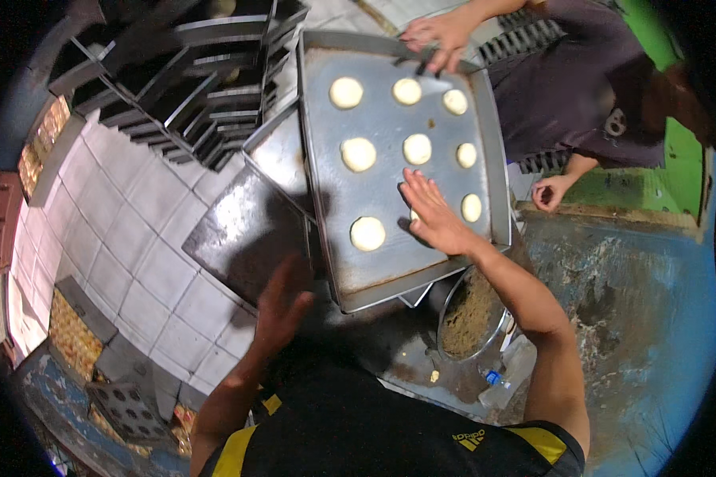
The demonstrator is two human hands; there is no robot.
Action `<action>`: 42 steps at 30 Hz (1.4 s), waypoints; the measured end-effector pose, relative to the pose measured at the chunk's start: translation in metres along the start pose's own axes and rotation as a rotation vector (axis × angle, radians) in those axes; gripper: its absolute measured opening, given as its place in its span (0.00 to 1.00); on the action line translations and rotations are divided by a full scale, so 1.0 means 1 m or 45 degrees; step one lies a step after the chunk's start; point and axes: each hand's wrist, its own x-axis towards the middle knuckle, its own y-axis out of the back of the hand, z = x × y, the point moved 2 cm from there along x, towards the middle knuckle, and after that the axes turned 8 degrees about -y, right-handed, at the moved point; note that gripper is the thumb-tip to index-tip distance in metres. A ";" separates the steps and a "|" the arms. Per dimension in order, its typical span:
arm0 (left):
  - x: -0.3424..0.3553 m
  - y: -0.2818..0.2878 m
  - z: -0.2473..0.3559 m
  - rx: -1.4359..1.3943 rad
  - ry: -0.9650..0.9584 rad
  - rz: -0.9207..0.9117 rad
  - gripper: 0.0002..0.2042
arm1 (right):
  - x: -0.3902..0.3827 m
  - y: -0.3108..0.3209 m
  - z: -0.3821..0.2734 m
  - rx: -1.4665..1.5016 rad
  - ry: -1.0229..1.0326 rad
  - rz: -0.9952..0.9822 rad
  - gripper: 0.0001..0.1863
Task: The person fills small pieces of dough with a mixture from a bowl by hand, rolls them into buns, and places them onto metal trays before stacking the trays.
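A large grey metal baking tray (pixel 338 191) lies in front of me, with several flattened round pieces of pale dough (pixel 367 233) spaced in rows. My right hand (pixel 437 219) is over the tray's near part, fingers stretched out. It covers most of one dough piece (pixel 414 215); how firmly it touches is hidden. My left hand (pixel 281 312) is off the tray's left side, somewhat blurred, thumb and fingers apart, holding nothing. Another person's hand (pixel 445 33) reaches over the far rim, and that person's other hand (pixel 553 191) hangs right of the tray.
Other trays (pixel 282 151) and a dark sheet (pixel 247 222) sit beneath and left of the tray. A metal bowl of brown crumbs (pixel 469 318) stands at its near right, by a blue cap (pixel 493 378). Metal racks (pixel 207 79) rise far left; trays of food (pixel 71 330) lie left.
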 end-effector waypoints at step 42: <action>0.123 0.389 0.328 0.285 -1.004 0.628 0.42 | 0.083 0.167 -0.441 2.387 1.045 0.424 0.40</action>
